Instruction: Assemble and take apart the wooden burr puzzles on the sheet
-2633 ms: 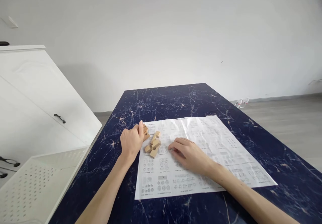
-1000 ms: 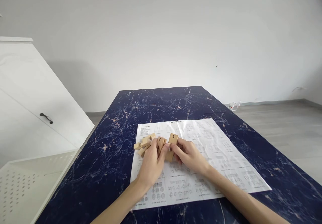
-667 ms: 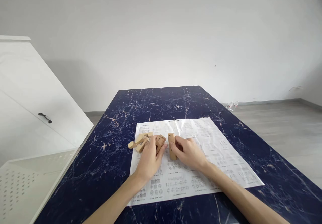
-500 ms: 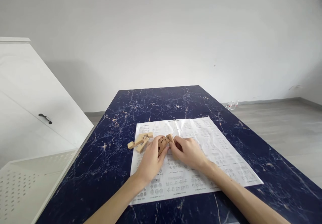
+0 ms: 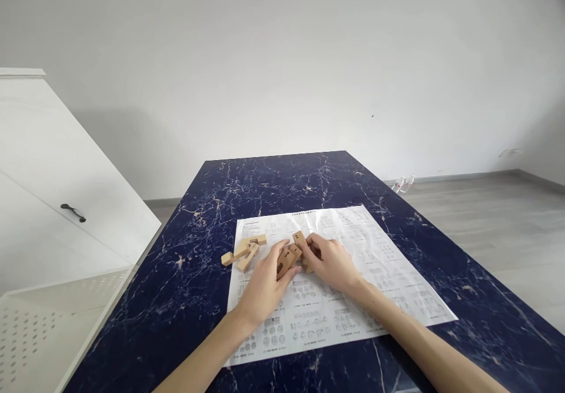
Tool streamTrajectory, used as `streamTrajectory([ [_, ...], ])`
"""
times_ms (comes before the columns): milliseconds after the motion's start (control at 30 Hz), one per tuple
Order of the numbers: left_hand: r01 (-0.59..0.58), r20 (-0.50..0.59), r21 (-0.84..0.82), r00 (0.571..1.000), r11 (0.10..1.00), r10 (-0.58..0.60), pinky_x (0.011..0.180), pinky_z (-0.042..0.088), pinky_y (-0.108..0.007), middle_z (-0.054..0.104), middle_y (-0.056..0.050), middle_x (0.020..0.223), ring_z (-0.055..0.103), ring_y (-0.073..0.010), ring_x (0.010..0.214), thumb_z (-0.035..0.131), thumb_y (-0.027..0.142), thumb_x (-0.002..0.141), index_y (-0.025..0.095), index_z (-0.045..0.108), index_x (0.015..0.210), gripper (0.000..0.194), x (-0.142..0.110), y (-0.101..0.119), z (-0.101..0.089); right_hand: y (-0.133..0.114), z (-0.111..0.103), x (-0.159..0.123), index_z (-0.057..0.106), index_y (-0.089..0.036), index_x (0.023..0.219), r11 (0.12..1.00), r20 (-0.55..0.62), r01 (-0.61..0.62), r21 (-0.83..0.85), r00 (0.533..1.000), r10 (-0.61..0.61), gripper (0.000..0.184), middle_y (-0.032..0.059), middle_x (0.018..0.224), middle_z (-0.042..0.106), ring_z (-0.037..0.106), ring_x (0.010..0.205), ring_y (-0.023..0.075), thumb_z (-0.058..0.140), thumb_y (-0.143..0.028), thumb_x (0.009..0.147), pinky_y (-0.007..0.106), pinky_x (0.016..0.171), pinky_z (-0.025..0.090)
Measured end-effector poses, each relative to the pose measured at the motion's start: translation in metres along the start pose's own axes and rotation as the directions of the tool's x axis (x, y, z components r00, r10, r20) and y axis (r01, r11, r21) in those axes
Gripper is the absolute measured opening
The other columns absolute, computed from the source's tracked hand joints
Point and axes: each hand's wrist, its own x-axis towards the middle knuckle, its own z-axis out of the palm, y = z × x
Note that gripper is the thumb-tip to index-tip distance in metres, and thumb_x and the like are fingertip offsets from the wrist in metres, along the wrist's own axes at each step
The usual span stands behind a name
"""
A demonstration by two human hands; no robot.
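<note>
Between thumb and fingers, my left hand (image 5: 265,284) grips a brown wooden puzzle piece (image 5: 288,259) marked with a 3; a part marked 1 shows beside it. My right hand (image 5: 332,262) is closed on a lighter wooden puzzle piece (image 5: 299,239) with a 2 on its upper face, held against the left hand's piece. More wood shows below the right fingers, partly hidden. To the left of my left hand, several loose notched wooden pieces (image 5: 248,258) lie in a pile over the edge of a printed sheet (image 5: 353,316).
The creased sheet of small printed diagrams lies on a dark blue marble-patterned table (image 5: 260,187). A white cabinet (image 5: 66,163) with a dark handle stands at the left, near a perforated white surface (image 5: 26,334). Clear bottles (image 5: 402,185) are on the floor beyond the table's right edge.
The right hand's piece has turned, so its 2 now faces up more plainly. The 1 beside the left hand's piece has come into clearer view. The loose pile stays put.
</note>
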Motion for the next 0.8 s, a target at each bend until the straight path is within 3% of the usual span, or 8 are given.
streamTrajectory([
  [267,-0.041,0.023,-0.033,0.999,0.999,0.042,0.118,0.050,-0.055,0.062,-0.011,0.154,0.058,-0.0328,0.144,0.065,0.042,0.103,0.028,0.048,0.150,0.052,-0.001,0.001,0.000,0.001,0.003,0.000,0.055,-0.025,0.079,0.983,-0.078,-0.065,0.170,0.994,0.079,0.043,-0.0009,0.060,0.062,0.054,0.053,0.0180,0.049,-0.058,0.105,0.030,0.054,0.034],
  [433,-0.094,-0.134,-0.099,0.988,0.991,0.080,0.119,0.050,-0.053,0.068,-0.010,0.146,0.060,-0.0305,0.143,0.062,0.041,0.105,0.028,0.053,0.144,0.042,-0.002,0.011,-0.004,0.002,0.001,0.002,0.054,-0.024,0.078,0.978,-0.116,-0.067,0.196,0.989,0.091,0.044,-0.0019,0.058,0.056,0.048,0.054,0.0169,0.050,-0.059,0.104,0.031,0.056,0.032],
  [500,-0.089,-0.191,-0.197,0.980,0.976,0.050,0.105,0.061,-0.046,0.070,-0.011,0.143,0.069,-0.0308,0.131,0.062,0.044,0.104,0.026,0.052,0.145,0.046,-0.003,0.018,-0.006,0.003,0.000,0.002,0.053,-0.023,0.077,0.972,-0.128,-0.065,0.224,0.987,0.096,0.045,-0.0023,0.059,0.055,0.046,0.055,0.0162,0.051,-0.060,0.104,0.031,0.057,0.031],
  [533,-0.053,-0.187,-0.269,0.982,0.962,0.002,0.083,0.068,-0.038,0.069,-0.013,0.142,0.078,-0.0295,0.114,0.061,0.048,0.104,0.025,0.050,0.145,0.049,-0.004,0.021,-0.007,0.003,-0.001,0.003,0.054,-0.023,0.077,0.967,-0.131,-0.063,0.249,0.987,0.098,0.046,-0.0025,0.060,0.053,0.045,0.055,0.0159,0.051,-0.060,0.104,0.031,0.057,0.030],
  [600,0.035,-0.106,-0.396,0.991,0.918,-0.084,0.042,0.054,-0.026,0.073,-0.016,0.131,0.080,-0.0222,0.069,0.059,0.056,0.102,0.023,0.046,0.147,0.057,-0.005,0.026,-0.009,0.002,-0.002,0.003,0.055,-0.022,0.079,0.946,-0.117,-0.061,0.318,0.988,0.103,0.047,-0.0026,0.061,0.051,0.043,0.057,0.0157,0.051,-0.062,0.103,0.031,0.056,0.029],
  [633,0.073,-0.055,-0.445,0.993,0.892,-0.108,0.033,0.043,-0.023,0.074,-0.015,0.124,0.073,-0.0172,0.053,0.060,0.059,0.101,0.021,0.047,0.145,0.059,-0.005,0.028,-0.010,0.001,-0.003,0.003,0.056,-0.022,0.079,0.932,-0.103,-0.064,0.357,0.989,0.107,0.048,-0.0027,0.062,0.050,0.042,0.058,0.0156,0.052,-0.064,0.102,0.031,0.056,0.028],
  [700,0.122,0.023,-0.525,0.991,0.842,-0.129,0.029,0.030,-0.019,0.075,-0.011,0.110,0.058,-0.0088,0.038,0.062,0.061,0.099,0.019,0.050,0.139,0.059,-0.004,0.030,-0.011,-0.001,-0.005,0.003,0.058,-0.022,0.081,0.899,-0.068,-0.071,0.431,0.991,0.111,0.049,-0.0026,0.064,0.048,0.041,0.059,0.0154,0.053,-0.066,0.101,0.031,0.056,0.028],
  [800,0.183,0.091,-0.645,0.982,0.742,-0.163,0.034,0.026,-0.016,0.072,-0.006,0.099,0.046,-0.0028,0.039,0.064,0.061,0.099,0.018,0.056,0.129,0.053,0.000,0.031,-0.013,-0.005,-0.007,0.002,0.059,-0.022,0.083,0.835,-0.007,-0.103,0.540,0.992,0.127,0.050,-0.0030,0.065,0.047,0.041,0.057,0.0148,0.056,-0.069,0.099,0.030,0.053,0.029],
])
